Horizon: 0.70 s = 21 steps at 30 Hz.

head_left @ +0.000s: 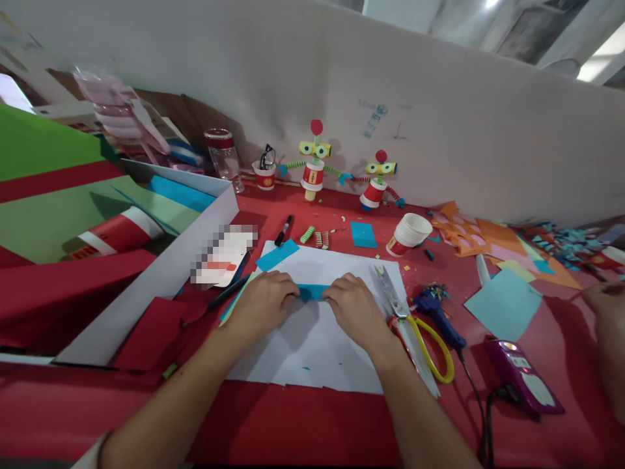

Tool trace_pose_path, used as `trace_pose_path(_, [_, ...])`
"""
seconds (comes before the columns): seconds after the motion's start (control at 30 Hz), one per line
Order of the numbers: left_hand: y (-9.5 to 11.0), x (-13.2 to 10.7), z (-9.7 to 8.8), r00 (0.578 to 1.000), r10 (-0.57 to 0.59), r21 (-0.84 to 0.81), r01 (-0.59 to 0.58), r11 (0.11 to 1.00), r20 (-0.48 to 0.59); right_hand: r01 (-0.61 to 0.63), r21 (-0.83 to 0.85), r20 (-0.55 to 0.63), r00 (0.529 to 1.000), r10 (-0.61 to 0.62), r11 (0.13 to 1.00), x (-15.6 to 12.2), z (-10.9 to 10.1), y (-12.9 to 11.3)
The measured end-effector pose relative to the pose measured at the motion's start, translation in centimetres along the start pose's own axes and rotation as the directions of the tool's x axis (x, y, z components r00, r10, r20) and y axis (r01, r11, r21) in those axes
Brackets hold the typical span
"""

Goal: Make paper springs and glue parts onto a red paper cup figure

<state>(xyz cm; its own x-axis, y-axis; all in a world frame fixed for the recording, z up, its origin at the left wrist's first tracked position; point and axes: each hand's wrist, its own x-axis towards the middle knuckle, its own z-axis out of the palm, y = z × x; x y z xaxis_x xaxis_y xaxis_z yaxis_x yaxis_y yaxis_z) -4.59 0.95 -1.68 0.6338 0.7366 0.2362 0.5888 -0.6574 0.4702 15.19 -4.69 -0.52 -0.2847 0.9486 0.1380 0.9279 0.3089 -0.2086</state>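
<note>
Between my two hands a blue strip of paper (pixel 313 292) is held level over the white sheets (pixel 312 345). My left hand (pixel 266 299) pinches its left end, and my right hand (pixel 354 309) pinches the right end. Whether the strip is folded or rolled, I cannot tell. Behind my left hand lies another blue paper piece (pixel 277 255). Scissors with yellow handles (pixel 432 345) rest just right of my right hand, blades partly apart. A blue glue gun (pixel 439 316) lies beyond them.
Two paper-cup robots (pixel 313 174) stand against the wall. Stacked paper cups (pixel 409 233) are at the back right, and a purple power strip (pixel 522 378) with cords lies front right. A white box (pixel 195 225) of coloured paper fills the left. Another person's hand (pixel 605 303) shows far right.
</note>
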Motion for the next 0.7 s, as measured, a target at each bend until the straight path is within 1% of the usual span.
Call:
trace_pose_path(0.07, [0.0, 0.1, 0.0, 0.999, -0.034, -0.04, 0.035, 0.999, 0.014, -0.101, 0.107, -0.006, 0.995, 0.102, 0.989, 0.2, 0.3, 0.1])
trace_pose_path(0.13, [0.1, 0.3, 0.1, 0.996, -0.082, -0.04, 0.083, 0.996, 0.03, -0.174, 0.2, -0.008, 0.984, 0.179, 0.964, 0.3, 0.7, 0.3])
trace_pose_path(0.2, [0.1, 0.4, 0.1, 0.992, -0.126, -0.025, 0.126, 0.992, 0.031, -0.215, 0.26, -0.01, 0.974, 0.225, 0.942, 0.5, 1.1, 0.5])
trace_pose_path(0.27, [0.3, 0.5, 0.3, 0.986, -0.163, -0.028, 0.164, 0.986, 0.029, -0.236, 0.283, -0.004, 0.969, 0.247, 0.93, 0.6, 1.3, 0.6])
trace_pose_path(0.43, [0.5, 0.6, 0.6, 0.969, -0.246, -0.03, 0.247, 0.969, 0.023, -0.295, 0.238, 0.01, 0.953, 0.302, 0.925, 0.8, 1.6, 0.6])
trace_pose_path(0.6, [0.6, 0.8, 0.7, 0.961, -0.277, -0.046, 0.277, 0.96, -0.013, -0.322, 0.177, -0.005, 0.945, 0.328, 0.93, 0.9, 1.6, 0.1])
trace_pose_path(0.7, [0.7, 1.0, 0.8, 0.952, -0.306, -0.046, 0.305, 0.951, -0.016, -0.33, 0.136, -0.019, 0.942, 0.335, 0.934, 0.9, 1.6, -0.2])
